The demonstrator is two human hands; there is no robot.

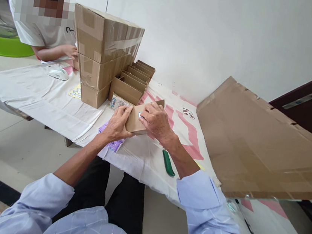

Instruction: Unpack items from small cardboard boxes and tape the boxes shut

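My left hand [118, 124] grips the near left end of a small brown cardboard box [133, 121], thumb underneath and fingers on top. Over the same box is my right hand [156, 120], its fingers curled and pinched at a small white sticker with a blue edge [140, 114] against the top face. Whether the sticker is stuck down I cannot tell. Just beneath my left hand lies a purple printed packet [116, 145], partly covered. A green-handled tool [168, 163] rests near my right forearm; its far end is partly hidden.
Taped cartons [92, 65] stand stacked at the left, beside a row of open cardboard boxes [130, 85]. A printed pack [119, 102] sits before them. A large cardboard sheet [257, 144] leans at right. Across the white-covered table [60, 109], another person [48, 37] works near a white mouse-like object [58, 74].
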